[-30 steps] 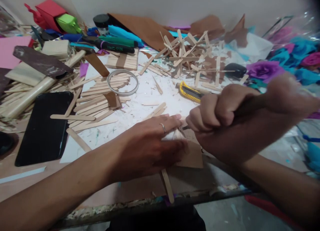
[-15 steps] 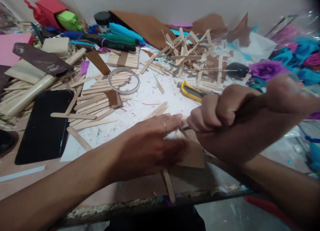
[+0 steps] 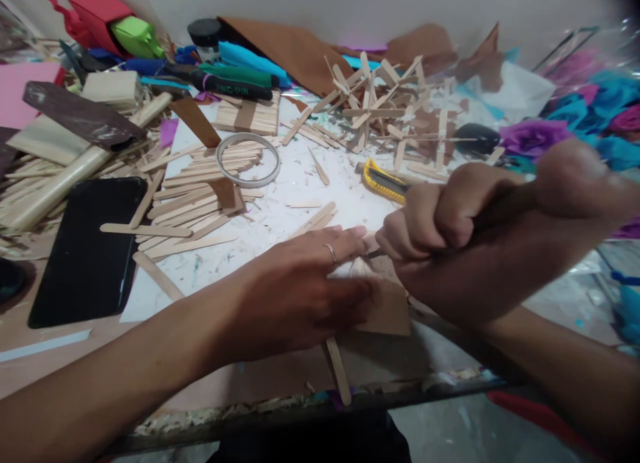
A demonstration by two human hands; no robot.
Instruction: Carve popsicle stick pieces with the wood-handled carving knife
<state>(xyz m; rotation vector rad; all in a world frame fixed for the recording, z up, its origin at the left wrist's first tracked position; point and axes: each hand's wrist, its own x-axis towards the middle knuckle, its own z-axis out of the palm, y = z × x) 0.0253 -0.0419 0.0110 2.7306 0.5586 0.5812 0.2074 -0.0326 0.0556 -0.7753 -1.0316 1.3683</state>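
Note:
My left hand (image 3: 305, 289) lies low over the table, a ring on one finger, its thumb and fingers pressing down around something they mostly hide. A small tan board (image 3: 390, 309) shows beside the thumb. From under the palm two wooden craft sticks (image 3: 338, 373) poke toward the table's front edge. My right hand (image 3: 450, 229) is closed in a fist round a tool with a dark handle (image 3: 507, 206). Its thin dark tip points at my left fingertips; what it touches there is hidden.
Loose craft sticks (image 3: 190, 209) lie at left with a tape roll (image 3: 249, 181) on them, near a black phone (image 3: 87, 249). A yellow cutter (image 3: 383, 183) is beyond my right hand. Behind are glued stick pieces (image 3: 370, 99) and a marker (image 3: 237, 88); paper flowers (image 3: 535, 137) sit right.
Both hands keep almost the same place and grip. The right hand has shifted very slightly; the view has moved a little.

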